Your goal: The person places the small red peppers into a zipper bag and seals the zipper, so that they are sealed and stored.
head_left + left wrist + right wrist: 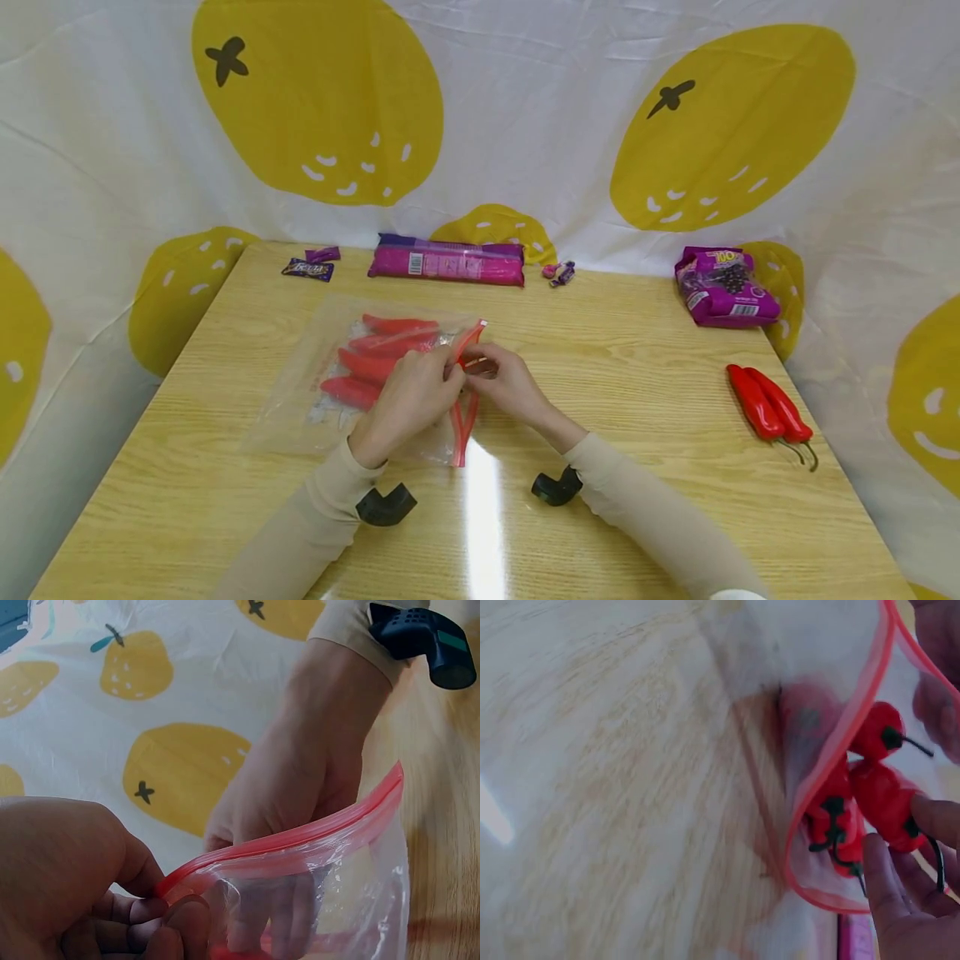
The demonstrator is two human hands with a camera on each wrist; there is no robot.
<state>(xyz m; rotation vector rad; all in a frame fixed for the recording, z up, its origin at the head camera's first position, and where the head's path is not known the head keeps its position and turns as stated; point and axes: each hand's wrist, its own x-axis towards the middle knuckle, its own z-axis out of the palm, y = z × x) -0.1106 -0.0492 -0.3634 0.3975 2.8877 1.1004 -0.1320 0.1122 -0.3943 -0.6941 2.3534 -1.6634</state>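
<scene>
A clear zip bag (288, 400) with a red zip edge lies on the table, several red peppers (367, 367) inside it. My left hand (420, 383) pinches the red edge (262, 846) of the bag's mouth, which gapes apart. Reaching into the mouth from the right, my right hand (513, 387) has its thumb and fingers about the stem end of one pepper (889, 806). Green stems of the other peppers show beside it in the right wrist view. In the head view, my hands hide part of the peppers.
Two more red peppers (765, 404) lie at the table's right edge. Along the back are a long magenta packet (450, 262), a purple bag (723, 287), small wrapped sweets (558, 273) and purple wrappers (307, 269). A patterned cloth (525, 108) hangs behind the table.
</scene>
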